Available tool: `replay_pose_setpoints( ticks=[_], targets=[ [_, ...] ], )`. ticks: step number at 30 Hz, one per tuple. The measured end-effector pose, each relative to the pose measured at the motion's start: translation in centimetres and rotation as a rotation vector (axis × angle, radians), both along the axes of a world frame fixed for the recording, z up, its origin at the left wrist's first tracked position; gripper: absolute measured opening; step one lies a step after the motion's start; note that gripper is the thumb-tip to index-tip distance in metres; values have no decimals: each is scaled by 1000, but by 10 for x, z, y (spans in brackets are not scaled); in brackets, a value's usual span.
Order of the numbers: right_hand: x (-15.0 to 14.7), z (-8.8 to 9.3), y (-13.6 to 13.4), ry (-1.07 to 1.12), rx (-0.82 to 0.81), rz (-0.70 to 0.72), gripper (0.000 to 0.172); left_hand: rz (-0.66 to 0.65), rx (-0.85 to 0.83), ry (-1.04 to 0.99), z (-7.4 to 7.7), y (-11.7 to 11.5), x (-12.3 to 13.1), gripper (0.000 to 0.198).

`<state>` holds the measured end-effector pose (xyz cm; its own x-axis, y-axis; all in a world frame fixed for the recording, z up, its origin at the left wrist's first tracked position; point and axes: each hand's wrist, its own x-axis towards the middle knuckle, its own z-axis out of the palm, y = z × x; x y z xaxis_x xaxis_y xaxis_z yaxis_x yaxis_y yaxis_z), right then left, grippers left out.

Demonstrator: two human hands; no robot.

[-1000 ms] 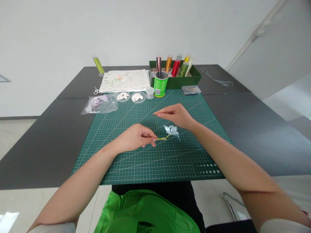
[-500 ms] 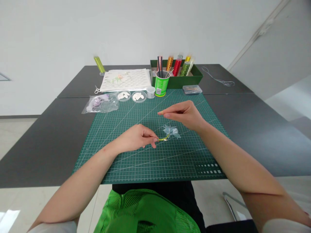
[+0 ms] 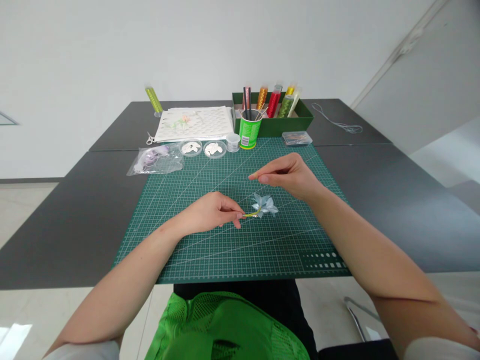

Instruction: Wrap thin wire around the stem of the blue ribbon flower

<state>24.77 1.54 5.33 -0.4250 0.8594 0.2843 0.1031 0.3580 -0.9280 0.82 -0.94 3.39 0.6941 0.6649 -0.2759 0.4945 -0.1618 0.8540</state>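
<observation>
Between thumb and fingers, my left hand [image 3: 217,212] grips the thin yellow-green stem of a pale blue artificial flower [image 3: 265,205]. The flower is held over the green cutting mat [image 3: 210,255], its bloom pointing right. A small shiny spot shows beside the stem near the fingertips. Up and to the right of the bloom, my right hand [image 3: 287,175] is closed in a pinch, apart from the flower. Whatever those fingertips hold, if anything, is too fine to make out.
Along the mat's far edge stand a plastic bag [image 3: 155,159], dishes of white pieces [image 3: 215,148], a green can [image 3: 250,131] with sticks and a clear case [image 3: 297,138]. Behind are a white sheet stack [image 3: 210,122], a dark green box [image 3: 273,127] of thread spools and a cord [image 3: 343,126].
My right hand has shifted slightly right, still pinched. The bloom has turned a little, so its petals look more spread. My left hand stays in place on the stem.
</observation>
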Motion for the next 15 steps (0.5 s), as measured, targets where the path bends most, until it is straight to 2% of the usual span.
replay_pose_setpoints(
  ticks=[6, 15],
  targets=[
    [-4, -11, 10, -70, -14, -94, 23, 22, 6, 11, 3, -1, -1, 29],
    [-3, -30, 22, -175, -50, -78, 28, 41, 52, -30, 7, -3, 1, 19]
  ],
)
